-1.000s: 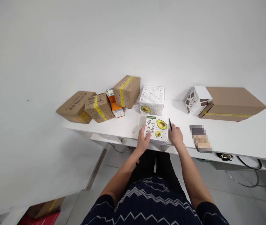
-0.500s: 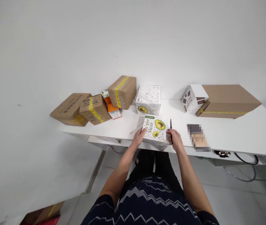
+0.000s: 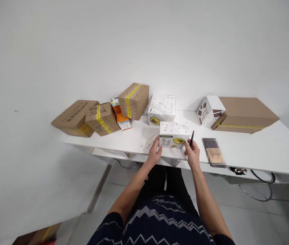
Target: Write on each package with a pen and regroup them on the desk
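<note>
Head view shows the avocado box (image 3: 174,128) between the two hands, over the near edge of the white table (image 3: 246,149); I take this box as landmark. Farthest to its left lies a large brown carton (image 3: 74,117). Nearer to it come a taped brown box (image 3: 102,119), an orange package (image 3: 121,115) and a dotted brown box (image 3: 134,102), these standing close together. At the left side of the avocado box is the left hand (image 3: 154,153), which grasps it there by the lower part. Directly behind it stands a second white box (image 3: 162,107). At its right side is the right hand (image 3: 192,153), whose fingers grip a black pen (image 3: 191,137), pointing upward; its fingertips also seem to touch the box, but I cannot tell how firmly. Farther to its right and behind stands a chocolate-print box (image 3: 209,110); also to its right, nearer the table's front, lies a blurred flat object (image 3: 214,152). Farthest right is a long brown carton (image 3: 246,114), just beside the chocolate-print box.
</note>
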Available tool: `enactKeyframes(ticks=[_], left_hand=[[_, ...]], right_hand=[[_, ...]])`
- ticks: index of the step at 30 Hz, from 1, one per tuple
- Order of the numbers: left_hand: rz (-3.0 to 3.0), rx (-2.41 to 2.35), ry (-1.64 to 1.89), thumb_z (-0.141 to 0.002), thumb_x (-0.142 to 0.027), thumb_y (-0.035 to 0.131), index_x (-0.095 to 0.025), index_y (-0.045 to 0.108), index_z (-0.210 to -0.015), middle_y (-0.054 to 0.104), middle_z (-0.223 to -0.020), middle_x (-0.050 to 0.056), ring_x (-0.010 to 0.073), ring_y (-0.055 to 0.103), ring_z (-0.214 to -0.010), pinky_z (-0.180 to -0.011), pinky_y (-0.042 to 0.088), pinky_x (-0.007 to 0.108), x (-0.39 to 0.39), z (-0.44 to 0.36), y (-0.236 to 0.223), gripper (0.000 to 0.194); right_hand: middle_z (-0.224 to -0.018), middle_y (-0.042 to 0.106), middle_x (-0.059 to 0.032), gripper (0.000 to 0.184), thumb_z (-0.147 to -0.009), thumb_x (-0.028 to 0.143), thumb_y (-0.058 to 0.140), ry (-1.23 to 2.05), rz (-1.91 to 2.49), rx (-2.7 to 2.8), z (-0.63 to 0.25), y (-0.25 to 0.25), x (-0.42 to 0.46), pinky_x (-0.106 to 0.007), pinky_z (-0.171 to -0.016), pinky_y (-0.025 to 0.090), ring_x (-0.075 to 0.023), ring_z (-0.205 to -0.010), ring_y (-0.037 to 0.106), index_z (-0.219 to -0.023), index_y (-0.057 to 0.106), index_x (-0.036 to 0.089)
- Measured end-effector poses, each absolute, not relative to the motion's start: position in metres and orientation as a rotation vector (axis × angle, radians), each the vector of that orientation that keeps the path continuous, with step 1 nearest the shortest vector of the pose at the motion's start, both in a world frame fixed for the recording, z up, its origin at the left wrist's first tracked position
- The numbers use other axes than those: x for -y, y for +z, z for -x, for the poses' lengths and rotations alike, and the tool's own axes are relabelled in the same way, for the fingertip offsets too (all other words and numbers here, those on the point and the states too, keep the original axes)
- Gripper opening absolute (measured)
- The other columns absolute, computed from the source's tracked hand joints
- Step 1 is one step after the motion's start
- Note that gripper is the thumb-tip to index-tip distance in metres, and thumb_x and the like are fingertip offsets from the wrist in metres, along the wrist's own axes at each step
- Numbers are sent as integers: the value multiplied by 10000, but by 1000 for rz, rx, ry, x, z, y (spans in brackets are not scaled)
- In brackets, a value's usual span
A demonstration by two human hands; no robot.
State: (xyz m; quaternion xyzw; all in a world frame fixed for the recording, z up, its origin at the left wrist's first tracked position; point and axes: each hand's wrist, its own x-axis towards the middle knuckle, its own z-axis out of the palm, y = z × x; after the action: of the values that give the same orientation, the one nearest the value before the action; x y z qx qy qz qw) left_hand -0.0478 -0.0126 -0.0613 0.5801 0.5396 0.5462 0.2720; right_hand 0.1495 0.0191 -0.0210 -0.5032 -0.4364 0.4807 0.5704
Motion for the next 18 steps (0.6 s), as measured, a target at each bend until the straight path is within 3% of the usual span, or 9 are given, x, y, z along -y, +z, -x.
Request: enactKeyframes(ticks=[3, 5, 10, 14, 18], left_hand=[[-1541, -1434, 1467, -865, -343, 551, -209, 389, -1431, 419, -1490, 106, 244, 381, -1384, -1159, 295, 427, 15, 47, -65, 604], [-1451, -1427, 1473, -868, -341, 533, -221, 424, -1413, 445, -1473, 95, 249, 409, -1363, -1133, 332, 431, 15, 48, -59, 568], [-1222, -1407, 1574, -927, -474, 432, -216, 458, -1396, 534, -1384, 113, 259, 511, -1254, -1037, 414, 418, 10, 51, -15, 536], [-1206, -1449, 1545, -924, -587, 384, -246, 425, -1418, 545, -1335, 111, 245, 521, -1219, -1002, 428, 382, -1, 47, 20, 601], [-1270, -1592, 1437, -886, -600, 469, -263, 442, -1402, 531, -1240, 107, 221, 549, -1097, -972, 434, 358, -13, 43, 29, 617]], right_hand=[[-515, 389, 104, 385, -726, 449, 701, 1222, 1084, 855, -149, -32, -21, -200, -390, 304, -50, -408, 288, -1006, 644, 191], [-506, 340, 115, 339, -712, 433, 722, 1260, 1045, 761, -148, -32, -22, -193, -381, 289, -40, -396, 263, -938, 640, 194], [-803, 563, 39, 296, -705, 438, 720, 1267, 1039, 689, -146, -24, -24, -197, -359, 277, 5, -394, 272, -821, 623, 184], [-914, 599, 15, 313, -699, 456, 710, 1247, 1076, 691, -146, -19, -26, -197, -348, 272, 14, -394, 274, -804, 609, 180], [-969, 634, -18, 362, -738, 518, 659, 1236, 1095, 753, -149, -8, -29, -198, -346, 277, 18, -382, 258, -852, 611, 178]])
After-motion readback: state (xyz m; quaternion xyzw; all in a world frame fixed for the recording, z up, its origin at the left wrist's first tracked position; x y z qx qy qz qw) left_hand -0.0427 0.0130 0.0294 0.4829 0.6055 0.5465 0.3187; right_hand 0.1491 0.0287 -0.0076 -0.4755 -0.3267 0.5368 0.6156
